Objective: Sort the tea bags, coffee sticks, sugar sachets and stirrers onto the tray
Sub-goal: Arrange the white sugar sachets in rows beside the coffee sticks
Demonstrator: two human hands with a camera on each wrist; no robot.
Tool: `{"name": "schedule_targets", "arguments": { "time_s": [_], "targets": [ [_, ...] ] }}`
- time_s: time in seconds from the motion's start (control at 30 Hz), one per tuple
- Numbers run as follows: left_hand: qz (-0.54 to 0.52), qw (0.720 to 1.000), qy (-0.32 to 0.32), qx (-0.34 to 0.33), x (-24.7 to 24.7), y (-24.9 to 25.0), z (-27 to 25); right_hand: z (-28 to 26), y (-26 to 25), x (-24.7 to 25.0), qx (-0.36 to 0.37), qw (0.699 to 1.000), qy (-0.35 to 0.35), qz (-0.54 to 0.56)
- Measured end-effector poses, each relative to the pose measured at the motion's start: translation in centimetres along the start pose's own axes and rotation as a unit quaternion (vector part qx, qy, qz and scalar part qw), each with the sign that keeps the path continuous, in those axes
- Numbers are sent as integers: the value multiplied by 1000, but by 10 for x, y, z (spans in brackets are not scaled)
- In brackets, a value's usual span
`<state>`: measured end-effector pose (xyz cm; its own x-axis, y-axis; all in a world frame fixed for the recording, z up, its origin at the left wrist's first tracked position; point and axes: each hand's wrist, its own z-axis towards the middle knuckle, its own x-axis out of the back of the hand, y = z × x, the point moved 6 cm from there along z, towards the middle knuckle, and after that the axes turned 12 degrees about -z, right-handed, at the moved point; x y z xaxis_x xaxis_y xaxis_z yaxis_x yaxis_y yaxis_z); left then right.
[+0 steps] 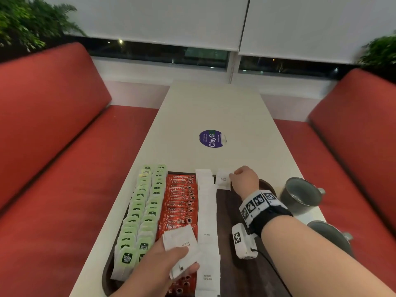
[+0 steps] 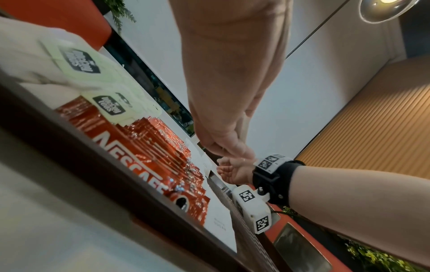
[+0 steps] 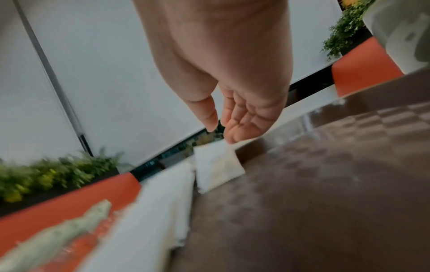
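A dark tray (image 1: pixel 263 275) lies on a pale worktop (image 1: pixel 214 112) between red benches (image 1: pixel 53 125). At its far end, right hand (image 1: pixel 245 179) fingers touch, relaxed, a sugar sachet (image 1: pixel 223 179); left hand (image 1: pixel 158 266) grips a sachet stack (image 1: pixel 182 245).

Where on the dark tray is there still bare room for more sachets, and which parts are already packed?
Bare room: the dark wooden tray right of the white sugar sachet column, under the right hand and forearm. Crowded: the left side, with two rows of green tea bags, then red coffee sticks. The left hand holds spare white sachets above the sticks.
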<state>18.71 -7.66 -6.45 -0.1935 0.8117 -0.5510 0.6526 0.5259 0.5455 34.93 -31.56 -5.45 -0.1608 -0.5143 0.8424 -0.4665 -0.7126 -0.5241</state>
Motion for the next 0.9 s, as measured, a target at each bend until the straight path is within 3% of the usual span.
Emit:
{"name": "schedule_targets", "arguments": {
  "time_s": [0.1,0.2,0.3,0.6,0.67,0.8,0.9],
  "targets": [
    [2,999,3,-51,-4,8,-2,-36,-21,17,69,994,-38,78],
    [-2,997,-20,-71,-11,12,-4,-92,-37,20,143,973,-171,60],
    [21,995,-49,-82,-18,11,-5,-137,-36,17,164,943,-278,86],
    [52,994,-66,-67,-23,4,-10,-156,-21,19,164,912,-346,148],
    [28,997,-50,-43,-19,5,-9,-139,-16,24,119,923,-311,192],
    [-14,999,-27,-23,-7,6,-8,-73,7,29,26,973,-148,173],
    [-10,999,-21,-26,-4,5,-8,-35,19,18,-27,983,-104,148]
  ]
}}
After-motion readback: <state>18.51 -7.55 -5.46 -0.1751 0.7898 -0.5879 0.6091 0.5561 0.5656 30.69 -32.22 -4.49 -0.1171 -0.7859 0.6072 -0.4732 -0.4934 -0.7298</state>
